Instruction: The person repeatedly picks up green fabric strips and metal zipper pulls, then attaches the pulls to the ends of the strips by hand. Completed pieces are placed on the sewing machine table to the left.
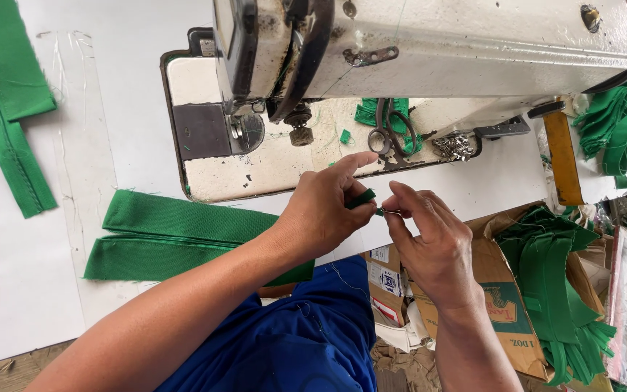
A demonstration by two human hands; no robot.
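Observation:
My left hand (324,210) pinches a small green fabric piece (363,197) between thumb and fingers, just in front of the sewing machine bed (270,170). My right hand (429,239) meets it from the right, fingertips closed on a tiny metal piece (390,212) at the end of the fabric. Both hands hover over the table's front edge, above my blue-clad lap. Behind them stands the white sewing machine (429,43), with scissors (386,134) lying on its bed.
Folded green fabric strips (168,236) lie on the white table (110,131) left of my hands; more green pieces (9,109) at the far left. A cardboard box (509,312) holds several green straps (553,283) at the right. Further green straps (618,123) sit upper right.

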